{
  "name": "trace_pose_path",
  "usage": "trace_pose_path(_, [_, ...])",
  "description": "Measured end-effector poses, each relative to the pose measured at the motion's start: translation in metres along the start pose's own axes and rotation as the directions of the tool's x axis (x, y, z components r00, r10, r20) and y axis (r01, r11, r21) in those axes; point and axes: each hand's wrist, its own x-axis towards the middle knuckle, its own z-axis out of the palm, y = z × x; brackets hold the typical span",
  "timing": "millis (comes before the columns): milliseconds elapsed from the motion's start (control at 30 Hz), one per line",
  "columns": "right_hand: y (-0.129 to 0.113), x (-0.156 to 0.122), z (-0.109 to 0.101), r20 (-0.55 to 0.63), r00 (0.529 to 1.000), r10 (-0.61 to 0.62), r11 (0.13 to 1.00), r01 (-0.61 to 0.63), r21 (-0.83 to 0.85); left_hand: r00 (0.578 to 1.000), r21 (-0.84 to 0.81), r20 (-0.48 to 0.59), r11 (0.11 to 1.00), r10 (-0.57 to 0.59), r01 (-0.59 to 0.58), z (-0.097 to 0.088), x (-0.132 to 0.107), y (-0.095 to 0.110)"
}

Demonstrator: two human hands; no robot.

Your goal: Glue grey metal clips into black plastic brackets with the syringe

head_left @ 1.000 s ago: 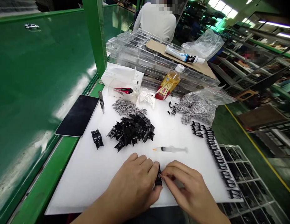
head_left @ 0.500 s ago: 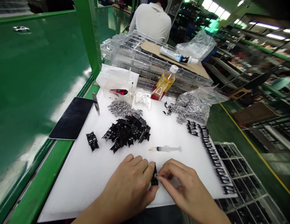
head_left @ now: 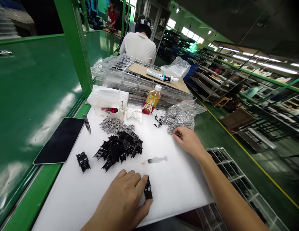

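My left hand [head_left: 126, 195] is closed around a small black plastic part [head_left: 148, 188], thumb at its near end and index finger at its far end, pressing it on the white work surface [head_left: 168, 189]. Farther off to the right, my right hand [head_left: 188, 139] has its fingers curled together beside the clear bag of small grey pieces [head_left: 181, 117]. Something dark shows between its fingertips, too hidden to name. A heap of black plastic parts [head_left: 122, 146] lies ahead of my left hand, with a syringe [head_left: 156, 159] to the heap's right. One more black part [head_left: 83, 161] sits apart on the left.
A loose pile of grey pieces [head_left: 113, 125] lies behind the heap, near a red cutter knife [head_left: 109, 110] and a drink bottle [head_left: 152, 100]. Stacked clear trays [head_left: 110, 78] carry a glue tube [head_left: 161, 76]. At left lies a black tablet [head_left: 60, 139]. A person [head_left: 139, 45] sits beyond.
My right hand has left the black part under my left hand and moved forward and right, to the bag of grey pieces. My left hand still holds its part. The head view has shifted.
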Motion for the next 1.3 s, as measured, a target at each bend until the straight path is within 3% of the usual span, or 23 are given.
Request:
trace_pose_path(100, [-0.002, 0.004, 0.004, 0.007, 1.000, -0.017, 1.000, 0.017, 0.003, 1.000, 0.004, 0.006, 1.000, -0.006, 0.006, 0.000, -0.001, 0.000])
trace_pose_path(200, [-0.007, -0.005, -0.005, 0.007, 0.999, -0.048, 0.998, 0.047, 0.038, 1.000, 0.003, 0.016, 1.000, -0.010, 0.010, 0.000, -0.002, 0.001])
trace_pose_path(367, [-0.050, -0.059, -0.027, 0.171, 0.961, -0.216, 0.965, 0.184, 0.187, 0.998, 0.002, 0.050, 1.000, -0.023, 0.023, -0.002, 0.000, 0.003])
trace_pose_path(467, [-0.083, -0.094, -0.024, 0.264, 0.910, -0.320, 0.925, 0.239, 0.296, 0.996, 0.008, 0.079, 1.000, -0.030, 0.030, -0.004, 0.002, 0.005])
trace_pose_path(567, [-0.102, -0.112, -0.013, 0.269, 0.898, -0.348, 0.900, 0.240, 0.364, 0.995, 0.016, 0.095, 0.999, -0.033, 0.032, -0.005, 0.002, 0.006])
trace_pose_path(733, [-0.103, -0.115, -0.003, 0.206, 0.944, -0.258, 0.906, 0.162, 0.390, 0.994, 0.023, 0.101, 0.999, -0.027, 0.025, -0.004, 0.000, 0.007])
trace_pose_path(933, [-0.107, -0.121, -0.005, 0.213, 0.952, -0.222, 0.906, 0.121, 0.406, 0.994, 0.028, 0.103, 0.999, -0.031, 0.028, -0.005, 0.002, 0.007])
trace_pose_path(1167, [-0.136, -0.132, -0.011, 0.211, 0.911, -0.356, 0.842, 0.215, 0.495, 0.992, 0.015, 0.118, 0.999, -0.032, 0.030, -0.006, 0.003, 0.007])
trace_pose_path(1300, [-0.144, -0.131, -0.008, 0.225, 0.876, -0.426, 0.846, 0.297, 0.443, 0.992, 0.014, 0.118, 0.999, -0.035, 0.034, -0.006, 0.003, 0.008])
